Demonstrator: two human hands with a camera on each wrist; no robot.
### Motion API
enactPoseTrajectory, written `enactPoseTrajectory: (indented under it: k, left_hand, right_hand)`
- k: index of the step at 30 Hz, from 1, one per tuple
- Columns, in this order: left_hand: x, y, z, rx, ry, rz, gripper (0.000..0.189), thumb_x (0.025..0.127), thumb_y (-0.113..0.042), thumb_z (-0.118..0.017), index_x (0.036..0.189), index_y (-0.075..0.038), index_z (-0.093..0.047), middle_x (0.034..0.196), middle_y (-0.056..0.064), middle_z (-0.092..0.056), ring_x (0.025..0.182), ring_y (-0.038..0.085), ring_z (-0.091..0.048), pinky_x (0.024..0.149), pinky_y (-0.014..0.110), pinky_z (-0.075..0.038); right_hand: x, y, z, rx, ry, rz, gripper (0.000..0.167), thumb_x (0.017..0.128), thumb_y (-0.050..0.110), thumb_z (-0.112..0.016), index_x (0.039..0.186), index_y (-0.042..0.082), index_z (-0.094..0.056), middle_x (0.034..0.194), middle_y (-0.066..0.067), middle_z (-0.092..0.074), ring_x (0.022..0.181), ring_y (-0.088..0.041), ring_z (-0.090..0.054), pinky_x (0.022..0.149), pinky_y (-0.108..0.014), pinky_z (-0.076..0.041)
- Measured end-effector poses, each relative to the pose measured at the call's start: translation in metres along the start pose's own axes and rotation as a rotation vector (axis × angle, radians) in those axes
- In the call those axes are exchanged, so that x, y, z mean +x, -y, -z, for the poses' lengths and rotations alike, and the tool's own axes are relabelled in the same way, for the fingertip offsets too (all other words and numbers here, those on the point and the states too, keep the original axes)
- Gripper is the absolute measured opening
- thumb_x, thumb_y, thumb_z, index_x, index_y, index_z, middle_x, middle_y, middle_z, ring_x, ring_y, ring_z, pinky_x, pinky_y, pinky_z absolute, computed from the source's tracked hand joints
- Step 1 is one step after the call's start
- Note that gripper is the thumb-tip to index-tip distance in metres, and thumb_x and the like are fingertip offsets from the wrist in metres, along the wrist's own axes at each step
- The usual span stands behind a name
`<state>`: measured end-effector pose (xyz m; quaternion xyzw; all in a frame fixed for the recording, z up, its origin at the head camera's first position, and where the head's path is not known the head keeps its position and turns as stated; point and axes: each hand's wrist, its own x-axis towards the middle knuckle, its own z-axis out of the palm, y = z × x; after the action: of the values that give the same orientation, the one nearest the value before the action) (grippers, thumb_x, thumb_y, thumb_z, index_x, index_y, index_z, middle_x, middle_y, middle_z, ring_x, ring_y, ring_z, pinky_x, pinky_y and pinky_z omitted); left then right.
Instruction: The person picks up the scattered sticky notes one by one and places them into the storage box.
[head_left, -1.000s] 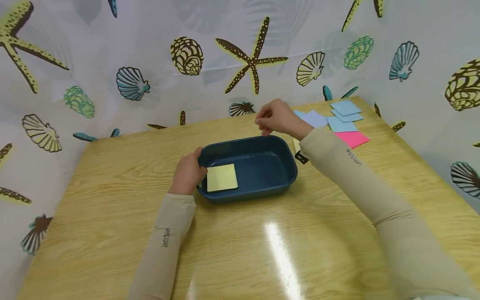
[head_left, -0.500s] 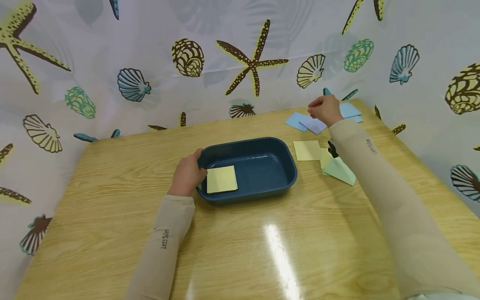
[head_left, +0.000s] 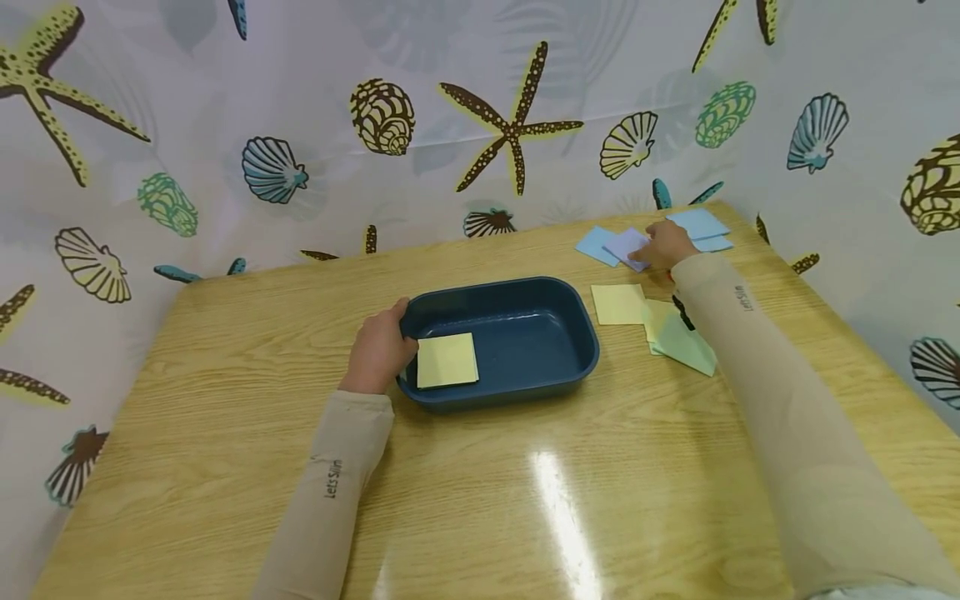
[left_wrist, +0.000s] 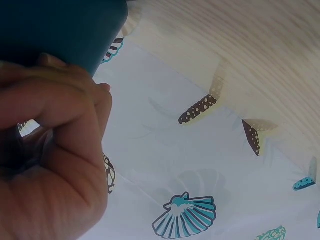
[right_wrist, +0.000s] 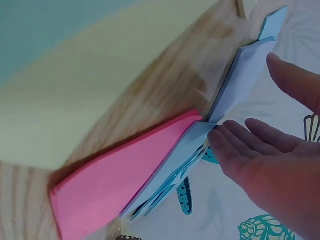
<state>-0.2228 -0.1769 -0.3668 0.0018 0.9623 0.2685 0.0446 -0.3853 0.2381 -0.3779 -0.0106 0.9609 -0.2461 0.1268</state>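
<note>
My left hand point(head_left: 378, 348) grips the left end of a dark blue plastic bin point(head_left: 532, 342), thumb inside the rim. The left wrist view shows its curled fingers point(left_wrist: 75, 115) against the bin wall. A stack of pale yellow sticky notes point(head_left: 447, 360) lies at the bin's left end. At the back right, my right hand point(head_left: 667, 244) hovers by a purple sticky-note pad point(head_left: 625, 247), thumb and fingers spread. In the right wrist view its fingertips are by light blue sticky notes point(right_wrist: 175, 165); whether they touch, I cannot tell. A pink pad point(right_wrist: 115, 175) lies alongside.
Right of the bin lie yellow sticky notes point(head_left: 617, 304) and a pale green one point(head_left: 686, 346), partly under the right forearm. Blue notes point(head_left: 597, 245) lie left of the purple pad, more blue ones point(head_left: 699, 222) in the far corner. A shell-patterned cloth point(head_left: 420, 192) hangs behind the table.
My right hand has moved right from above the bin's back rim, then lowered to the purple pad and blue notes, its fingers spreading. The left hand and bin have stayed put.
</note>
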Motion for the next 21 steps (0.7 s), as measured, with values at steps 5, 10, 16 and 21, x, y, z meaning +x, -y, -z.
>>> enactPoseTrajectory:
  k: [5, 10, 16, 21]
  left_hand:
    - [-0.0008, -0.0005, 0.0000, -0.001, -0.003, -0.004, 0.065, 0.085, 0.002, -0.057, 0.146, -0.001, -0.038, 0.085, 0.022, -0.067, 0.047, 0.014, -0.033, 0.047, 0.026, -0.029]
    - [-0.0016, -0.0011, -0.0002, -0.004, 0.004, 0.007, 0.066, 0.085, 0.002, -0.057, 0.147, -0.002, -0.037, 0.080, 0.020, -0.066, 0.047, 0.013, -0.032, 0.046, 0.026, -0.029]
    - [-0.0018, -0.0017, -0.0005, 0.005, 0.002, 0.011, 0.065, 0.085, 0.002, -0.058, 0.147, -0.003, -0.038, 0.073, 0.017, -0.063, 0.046, 0.013, -0.032, 0.046, 0.026, -0.029]
    - [-0.0022, -0.0028, 0.0003, 0.010, -0.001, 0.014, 0.065, 0.086, 0.002, -0.058, 0.147, -0.002, -0.038, 0.069, 0.015, -0.061, 0.046, 0.013, -0.032, 0.046, 0.026, -0.029]
  right_hand:
    - [0.0003, -0.0026, 0.0003, -0.071, 0.035, -0.007, 0.075, 0.089, 0.016, -0.064, 0.139, -0.023, -0.025, 0.140, -0.040, -0.030, 0.129, -0.052, -0.029, 0.107, -0.054, -0.028]
    - [0.0003, -0.0049, -0.0015, -0.128, 0.044, -0.020, 0.073, 0.088, 0.020, -0.064, 0.136, -0.023, -0.029, 0.136, -0.041, -0.034, 0.125, -0.055, -0.032, 0.105, -0.055, -0.029]
    - [-0.0024, -0.0028, 0.0002, -0.181, 0.046, -0.071, 0.071, 0.086, 0.027, -0.068, 0.131, -0.020, -0.039, 0.128, -0.037, -0.043, 0.118, -0.054, -0.033, 0.098, -0.058, -0.034]
    - [-0.0042, 0.0013, 0.0063, -0.230, 0.088, -0.109, 0.080, 0.083, 0.035, -0.072, 0.127, -0.023, -0.039, 0.130, -0.042, -0.040, 0.118, -0.058, -0.032, 0.098, -0.060, -0.034]
